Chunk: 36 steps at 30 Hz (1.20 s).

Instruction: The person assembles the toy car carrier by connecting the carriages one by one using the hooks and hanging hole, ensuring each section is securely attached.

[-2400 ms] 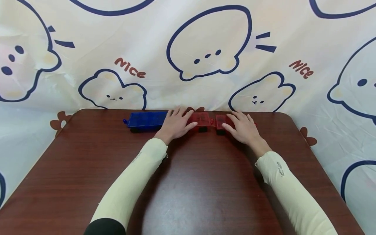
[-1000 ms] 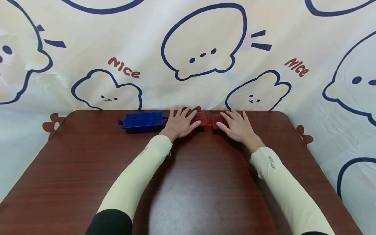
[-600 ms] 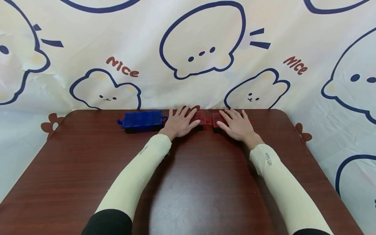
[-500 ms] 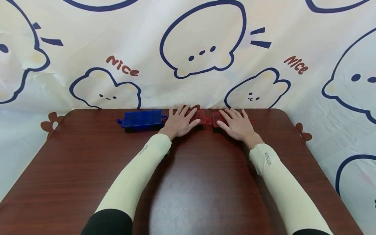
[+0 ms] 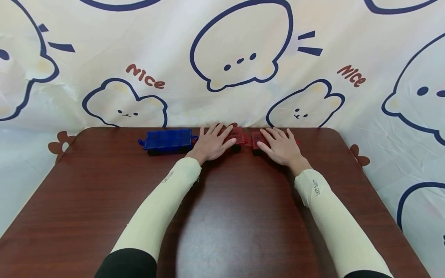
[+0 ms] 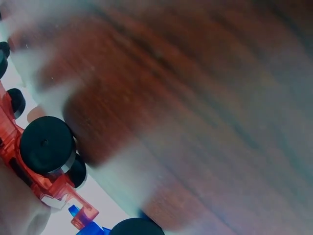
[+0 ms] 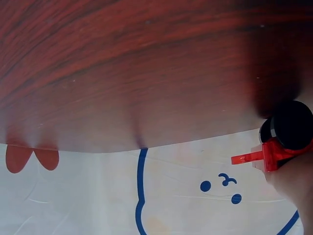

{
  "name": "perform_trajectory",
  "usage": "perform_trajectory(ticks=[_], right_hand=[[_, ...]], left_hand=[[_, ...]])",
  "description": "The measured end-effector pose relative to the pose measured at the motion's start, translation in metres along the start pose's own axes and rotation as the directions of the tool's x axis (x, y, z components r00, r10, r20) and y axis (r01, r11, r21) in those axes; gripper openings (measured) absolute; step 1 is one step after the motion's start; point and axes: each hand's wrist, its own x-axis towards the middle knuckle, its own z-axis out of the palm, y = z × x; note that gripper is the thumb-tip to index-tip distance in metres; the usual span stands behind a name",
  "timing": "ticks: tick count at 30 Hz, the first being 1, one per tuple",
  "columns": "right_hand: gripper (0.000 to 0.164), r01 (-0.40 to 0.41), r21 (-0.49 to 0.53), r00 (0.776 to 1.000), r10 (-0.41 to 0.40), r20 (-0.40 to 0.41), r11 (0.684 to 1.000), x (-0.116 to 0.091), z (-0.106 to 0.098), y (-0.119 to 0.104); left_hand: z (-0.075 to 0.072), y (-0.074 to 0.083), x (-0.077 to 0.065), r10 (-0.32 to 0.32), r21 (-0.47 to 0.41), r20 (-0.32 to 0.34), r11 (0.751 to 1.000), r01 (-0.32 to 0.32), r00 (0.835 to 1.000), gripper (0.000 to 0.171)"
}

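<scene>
A blue toy train car [image 5: 168, 141] stands in line with two see-through red ones near the table's far edge. Over the left red car [image 5: 237, 137] lies my left hand [image 5: 210, 143], gripping it from above; a fingertip shows past its black wheels in the left wrist view, where its red coupling [image 6: 87, 211] meets the blue car's hook. My right hand [image 5: 282, 146] holds the right red car [image 5: 256, 139] likewise, a fingertip on its far side. The two red cars' ends meet between my hands; whether they are hooked together I cannot tell. Both hands hide much of the red cars.
The dark brown wooden table [image 5: 222, 216] reaches back to a pale cartoon-printed cloth [image 5: 180, 54] that hangs right behind the cars. The table's rounded far corners are at both sides.
Against the table, my left hand has shifted slightly right and my right hand slightly left since the oldest frame. The blue car has hardly moved. The head view has drifted a little.
</scene>
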Motion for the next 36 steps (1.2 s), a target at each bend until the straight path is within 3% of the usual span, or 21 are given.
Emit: perform_trajectory(ticks=[36], right_hand=[[0.082,-0.008,0.047,1.0,0.009,-0.018,0.999,0.0041,0.0005,0.0016]], left_hand=[[-0.0009,-0.0009,-0.0015,0.041,0.045,0.025,0.998,-0.042,0.999,0.075]])
